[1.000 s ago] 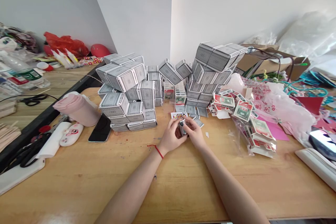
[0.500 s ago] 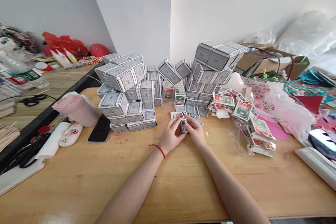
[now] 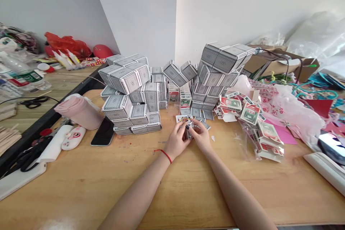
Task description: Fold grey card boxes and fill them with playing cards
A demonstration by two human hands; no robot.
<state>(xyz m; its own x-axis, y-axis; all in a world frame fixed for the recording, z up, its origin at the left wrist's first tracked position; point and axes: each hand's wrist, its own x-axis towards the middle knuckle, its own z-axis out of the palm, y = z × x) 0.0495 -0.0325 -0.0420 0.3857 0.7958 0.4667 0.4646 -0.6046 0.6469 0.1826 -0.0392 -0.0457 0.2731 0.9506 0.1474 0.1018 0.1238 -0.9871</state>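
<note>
Near the middle of the wooden table, my left hand (image 3: 176, 141) and my right hand (image 3: 201, 138) meet with their fingertips closed around a small grey-patterned playing card (image 3: 189, 135). Fingers cover most of it, so its full shape is hidden. Just beyond the fingertips lies a face-up court card (image 3: 184, 118). Several grey-backed playing cards (image 3: 206, 113) are spread flat behind my right hand. A red string bracelet (image 3: 167, 155) circles my left wrist.
Stacks of card-covered blocks rise on the left (image 3: 129, 82) and right (image 3: 219, 68). Torn card boxes (image 3: 250, 113) and plastic bags (image 3: 288, 104) fill the right side. A phone (image 3: 102, 132), a pink cup (image 3: 79, 111) and a white mouse (image 3: 73, 138) are at left.
The fingers have shifted slightly around the small card, with the right thumb a little farther left. The view has moved a touch; the stacks stay as they were.
</note>
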